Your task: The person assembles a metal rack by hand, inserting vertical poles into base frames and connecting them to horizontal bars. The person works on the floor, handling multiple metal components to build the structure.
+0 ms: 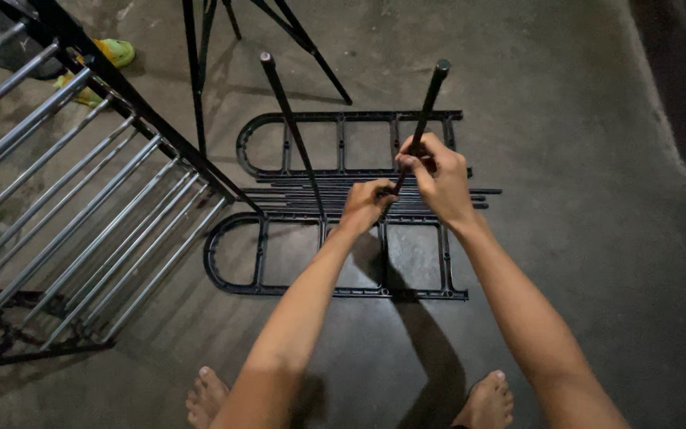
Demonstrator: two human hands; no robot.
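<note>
Only 1 view, from a camera worn on the head. Looking steeply down and a little forward, close above both forearms, onto the grey concrete floor (597, 159). Bare feet at the bottom edge, silver metal bar rack (81, 199) filling the left side.

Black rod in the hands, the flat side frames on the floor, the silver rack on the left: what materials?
Black rod, gripped by right hand and left hand: thin, straight, matte black, probably painted or coated metal tube. Side frames: same matte black, moulded-looking ribs and rounded ends, so plastic or coated metal; can't tell. Silver rack: shiny bars with bright highlights, likely chromed or stainless steel. Floor: rough grey concrete.
</note>
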